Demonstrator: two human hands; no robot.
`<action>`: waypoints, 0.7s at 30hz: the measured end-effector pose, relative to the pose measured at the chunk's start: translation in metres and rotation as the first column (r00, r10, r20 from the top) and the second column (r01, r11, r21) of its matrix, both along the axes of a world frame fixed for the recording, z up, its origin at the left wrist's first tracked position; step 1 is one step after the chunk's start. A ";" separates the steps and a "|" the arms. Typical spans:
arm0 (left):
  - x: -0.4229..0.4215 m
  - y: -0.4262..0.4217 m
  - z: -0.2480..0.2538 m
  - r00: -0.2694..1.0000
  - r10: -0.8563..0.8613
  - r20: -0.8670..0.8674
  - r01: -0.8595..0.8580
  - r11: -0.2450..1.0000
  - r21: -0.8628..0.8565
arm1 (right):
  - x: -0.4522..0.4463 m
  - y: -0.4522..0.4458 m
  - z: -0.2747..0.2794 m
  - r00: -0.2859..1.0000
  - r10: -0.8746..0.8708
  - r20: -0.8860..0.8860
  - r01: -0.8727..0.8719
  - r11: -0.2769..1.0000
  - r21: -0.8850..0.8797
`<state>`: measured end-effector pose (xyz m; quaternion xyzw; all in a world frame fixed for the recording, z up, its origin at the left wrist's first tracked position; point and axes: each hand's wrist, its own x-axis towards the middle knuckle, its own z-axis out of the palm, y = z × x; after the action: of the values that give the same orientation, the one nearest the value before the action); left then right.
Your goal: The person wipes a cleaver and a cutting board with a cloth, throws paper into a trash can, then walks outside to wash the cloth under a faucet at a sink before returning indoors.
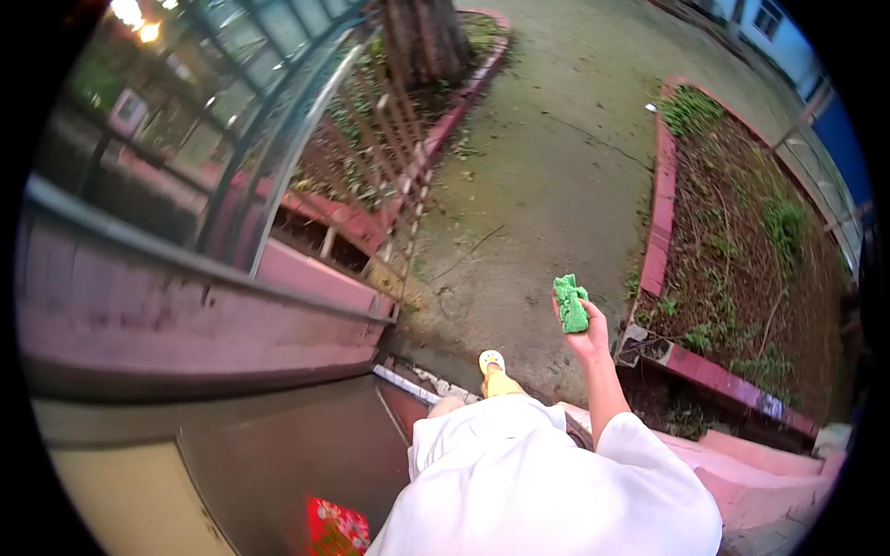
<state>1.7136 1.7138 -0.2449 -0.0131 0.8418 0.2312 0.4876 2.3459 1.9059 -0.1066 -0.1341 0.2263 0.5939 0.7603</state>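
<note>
Path (530,218) — right hand (588,343), fingers around green cloth (571,310).

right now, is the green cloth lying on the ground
No, the right hand is holding the green cloth up above the ground.

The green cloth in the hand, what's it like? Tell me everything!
The green cloth is bright, with a bumpy, fuzzy-looking surface, perhaps soft towelling. It is bunched into a bundle, longer than wide, with a loose bit at one side. The right hand grips it, held out over the path; nothing else seems to touch it.
</note>
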 end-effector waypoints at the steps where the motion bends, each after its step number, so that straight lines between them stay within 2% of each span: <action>1: 0.012 0.028 -0.001 0.999 -0.036 -0.006 0.036 0.999 -0.018 | 0.022 0.009 0.000 0.999 -0.051 0.007 0.051 0.999 -0.019; 2: 0.016 0.053 -0.005 0.997 -0.070 -0.017 0.069 0.997 -0.021 | 0.034 0.011 0.004 0.997 -0.080 0.015 0.080 0.997 -0.021; 4: 0.027 0.132 -0.011 0.986 -0.149 -0.073 0.155 0.984 0.092 | 0.071 0.029 0.009 0.992 -0.127 0.025 0.126 0.991 0.045; 5: 0.041 0.184 -0.012 0.974 -0.217 -0.062 0.225 0.958 0.180 | 0.092 0.040 0.009 0.988 -0.148 0.033 0.147 0.988 0.038; 6: 0.063 0.247 -0.003 0.939 -0.345 0.023 0.332 0.919 0.213 | 0.112 0.049 0.013 0.983 -0.180 0.046 0.179 0.983 0.030; 7: 0.103 0.304 0.014 0.912 -0.408 0.040 0.372 0.865 0.337 | 0.132 0.061 0.018 0.979 -0.203 -0.011 0.204 0.977 0.068; 8: 0.143 0.362 0.037 0.859 -0.508 0.066 0.454 0.815 0.361 | 0.150 0.072 0.023 0.972 -0.223 -0.070 0.230 0.967 0.107; 10: 0.212 0.460 0.047 0.795 -0.602 0.080 0.536 0.758 0.372 | 0.187 0.097 0.015 0.955 -0.286 -0.073 0.292 0.951 0.104; 12: 0.274 0.560 0.019 0.787 -0.588 0.185 0.512 0.791 0.335 | 0.232 0.124 0.001 0.924 -0.382 -0.005 0.381 0.923 0.054; 13: 0.321 0.606 0.007 0.807 -0.551 0.212 0.456 0.810 0.370 | 0.252 0.135 -0.007 0.905 -0.425 0.000 0.425 0.905 0.021; 14: 0.368 0.645 -0.006 0.761 -0.607 0.230 0.449 0.748 0.489 | 0.274 0.143 -0.021 0.889 -0.456 0.044 0.456 0.890 0.014; 15: 0.422 0.691 -0.017 0.731 -0.620 0.285 0.397 0.726 0.561 | 0.297 0.148 -0.038 0.894 -0.448 -0.007 0.448 0.894 0.028; 16: 0.469 0.727 -0.031 0.678 -0.654 0.334 0.377 0.700 0.606 | 0.309 0.157 -0.052 0.853 -0.514 0.089 0.518 0.855 -0.028; 18: 0.591 0.762 -0.008 0.671 -0.639 0.376 0.353 0.721 0.596 | 0.339 0.149 -0.091 0.779 -0.575 0.250 0.618 0.771 -0.152; 19: 0.640 0.776 -0.008 0.605 -0.676 0.421 0.379 0.710 0.594 | 0.357 0.133 -0.116 0.787 -0.564 0.251 0.611 0.770 -0.185; 20: 0.689 0.790 -0.003 0.561 -0.700 0.443 0.457 0.708 0.539 | 0.367 0.129 -0.118 0.771 -0.571 0.282 0.637 0.708 -0.306; 21: 0.739 0.804 0.009 0.502 -0.719 0.480 0.475 0.694 0.542 | 0.378 0.128 -0.122 0.769 -0.583 0.262 0.640 0.705 -0.305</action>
<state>2.4530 2.5174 -0.2360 0.2869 0.5072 0.1654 0.7956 2.7243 2.0334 -0.2289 -0.2379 0.3115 0.2409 0.8879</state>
